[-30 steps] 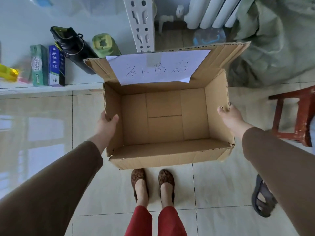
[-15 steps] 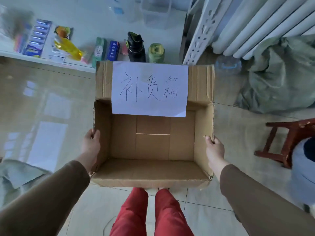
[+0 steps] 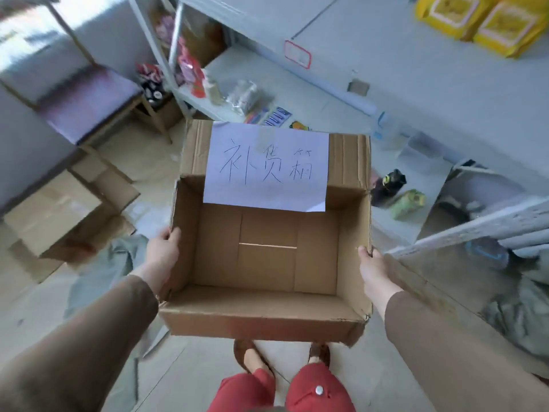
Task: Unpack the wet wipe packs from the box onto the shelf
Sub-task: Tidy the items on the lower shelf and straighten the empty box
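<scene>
Both hands clamped on box (image 3: 267, 254), held above the floor: left hand (image 3: 162, 254) gripping the box's left wall, thumb over the rim; right hand (image 3: 372, 267) gripping the right wall the same way. Box open-topped, far flap up with a handwritten paper sheet (image 3: 267, 168) taped on. Inside bare cardboard, no wet wipe packs visible anywhere in it. Left of box: purple-seated chair (image 3: 86, 105), another carton (image 3: 59, 215) on the floor. Beyond and right of box: shelf (image 3: 401, 84), with small goods on the lower board and yellow packs (image 3: 481, 22) at top right. None identifiable as wipes. Judgement: unpacking looks finished, currently the carry-away step. Next move: set empty box down clear of the shelf, release both hands.
</scene>
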`<state>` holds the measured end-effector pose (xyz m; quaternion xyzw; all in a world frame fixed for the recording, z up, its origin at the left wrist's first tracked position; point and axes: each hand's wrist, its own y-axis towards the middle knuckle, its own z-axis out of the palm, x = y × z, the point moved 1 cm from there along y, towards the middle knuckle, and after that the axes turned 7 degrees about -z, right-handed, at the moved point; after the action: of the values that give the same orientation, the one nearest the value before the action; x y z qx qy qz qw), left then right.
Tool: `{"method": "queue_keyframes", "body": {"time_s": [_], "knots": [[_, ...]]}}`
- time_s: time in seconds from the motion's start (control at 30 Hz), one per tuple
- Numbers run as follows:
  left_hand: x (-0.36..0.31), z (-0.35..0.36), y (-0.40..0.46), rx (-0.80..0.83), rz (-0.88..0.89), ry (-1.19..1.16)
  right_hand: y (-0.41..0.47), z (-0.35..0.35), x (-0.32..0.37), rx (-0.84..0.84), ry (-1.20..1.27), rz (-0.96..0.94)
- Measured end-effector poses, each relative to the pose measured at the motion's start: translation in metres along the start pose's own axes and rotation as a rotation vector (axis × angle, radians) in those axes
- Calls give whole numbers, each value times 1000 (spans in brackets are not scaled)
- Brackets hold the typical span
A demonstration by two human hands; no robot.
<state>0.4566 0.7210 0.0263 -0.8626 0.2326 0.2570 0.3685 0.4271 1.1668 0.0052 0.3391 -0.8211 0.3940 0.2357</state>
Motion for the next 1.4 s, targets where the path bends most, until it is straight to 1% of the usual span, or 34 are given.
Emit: {"method": "queue_keyframes", "body": {"time_s": [0.13, 0.23, 0.3, 0.47, 0.67, 0.8, 0.93, 1.07, 1.2, 1.4], "knots": [[-9, -84, 45, -83, -22, -117, -9, 65, 103, 97, 5, -117], [-19, -135, 85, -149, 0, -182, -6, 117, 179, 168, -21, -217], [-25, -163, 118, -175, -27, -209, -2, 152, 228, 208, -39, -267], [-42, -220, 207, -232, -105, -272, 20, 245, 342, 307, -76, -403], [-69, -282, 301, -308, -221, -350, 43, 360, 476, 398, -164, -483], [-82, -321, 357, -346, -258, -393, 50, 434, 556, 464, -185, -515], [-89, -356, 422, -360, -275, -439, 53, 510, 628, 517, -194, -499], [-92, -388, 494, -346, -304, -467, 63, 587, 688, 517, -241, -535], [-96, -412, 554, -329, -343, -476, 76, 653, 738, 506, -278, -595], [-108, -423, 636, -306, -418, -499, 112, 738, 796, 572, -288, -576]]}}
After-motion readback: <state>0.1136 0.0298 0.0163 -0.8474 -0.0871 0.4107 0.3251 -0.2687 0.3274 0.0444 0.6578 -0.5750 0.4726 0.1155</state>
